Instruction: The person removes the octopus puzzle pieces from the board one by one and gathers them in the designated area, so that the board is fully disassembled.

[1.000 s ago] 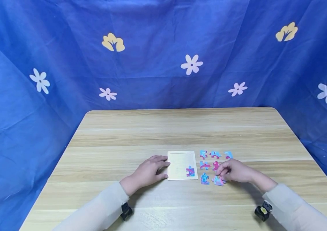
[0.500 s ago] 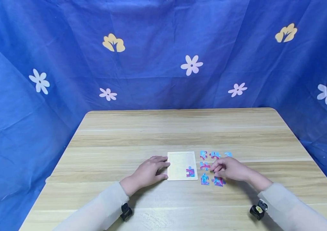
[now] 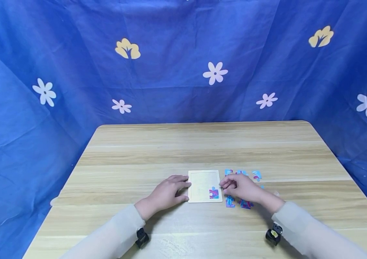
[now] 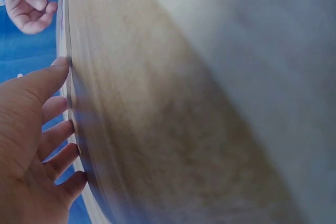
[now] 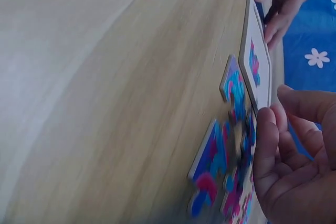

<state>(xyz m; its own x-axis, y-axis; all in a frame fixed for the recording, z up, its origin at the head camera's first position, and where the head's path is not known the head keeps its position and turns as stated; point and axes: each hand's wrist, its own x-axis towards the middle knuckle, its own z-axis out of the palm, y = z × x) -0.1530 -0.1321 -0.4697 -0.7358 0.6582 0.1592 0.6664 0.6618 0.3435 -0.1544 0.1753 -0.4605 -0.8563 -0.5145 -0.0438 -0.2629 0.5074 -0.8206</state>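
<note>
A square wooden puzzle tray (image 3: 199, 183) lies mid-table, a pink-and-blue jigsaw piece (image 3: 214, 194) in its near right corner. My left hand (image 3: 171, 191) rests at the tray's left edge, fingertips and thumb touching the rim. Just right of the tray, my right hand (image 3: 243, 187) hovers above the loose jigsaw pieces (image 3: 230, 202), its fingertips near the right rim. The right wrist view shows those fingers (image 5: 266, 129) loosely curled, thumb apart, with nothing visible between them. Several loose pieces are partly covered by this hand; one jigsaw piece (image 3: 256, 175) shows beyond it.
The wood-grain table (image 3: 157, 151) has rounded far corners. Behind it and along the sides hangs a blue cloth (image 3: 170, 82) with white flowers and yellow trees. A small black camera sits on each wrist, the right camera (image 3: 273, 234) low over the table.
My right hand has moved left from the lower right loose pieces, across the group, to the tray's right edge. The left hand, tray and the piece in it have stayed put.
</note>
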